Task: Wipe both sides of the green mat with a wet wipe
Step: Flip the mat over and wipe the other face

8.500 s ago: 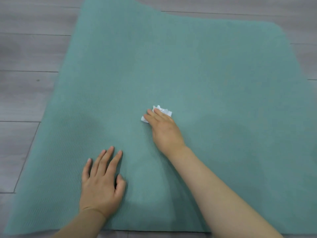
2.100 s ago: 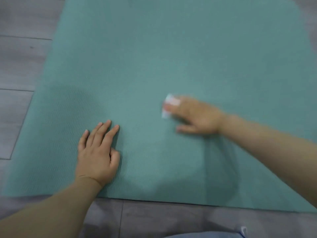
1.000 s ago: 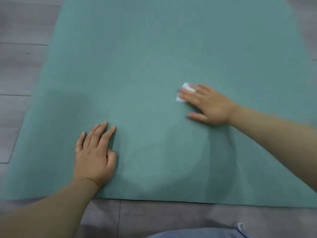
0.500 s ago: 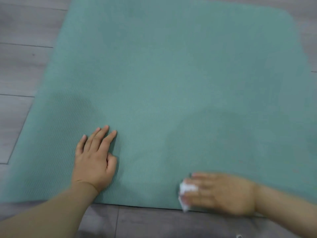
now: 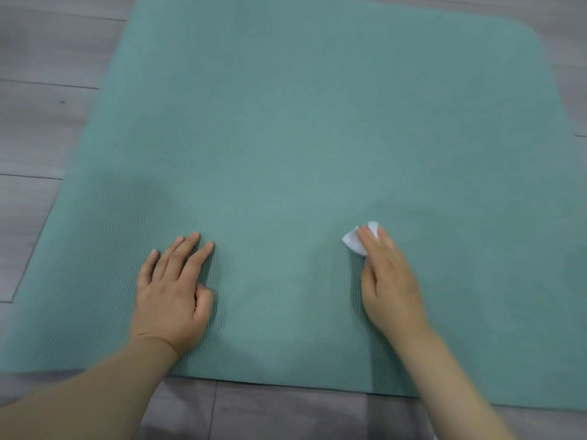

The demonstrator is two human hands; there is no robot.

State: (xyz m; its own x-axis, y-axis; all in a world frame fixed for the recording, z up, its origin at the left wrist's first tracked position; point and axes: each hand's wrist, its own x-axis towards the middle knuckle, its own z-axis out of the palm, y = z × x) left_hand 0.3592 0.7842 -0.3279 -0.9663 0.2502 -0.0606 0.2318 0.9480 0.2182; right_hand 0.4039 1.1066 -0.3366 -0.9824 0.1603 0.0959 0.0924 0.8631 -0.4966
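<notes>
Now the right hand presses the wet wipe with straight fingers; left hand flat, released, on the green mat.

Single head cam, wide-angle, looks fwd and steeply down, close over green mat on floor.
</notes>
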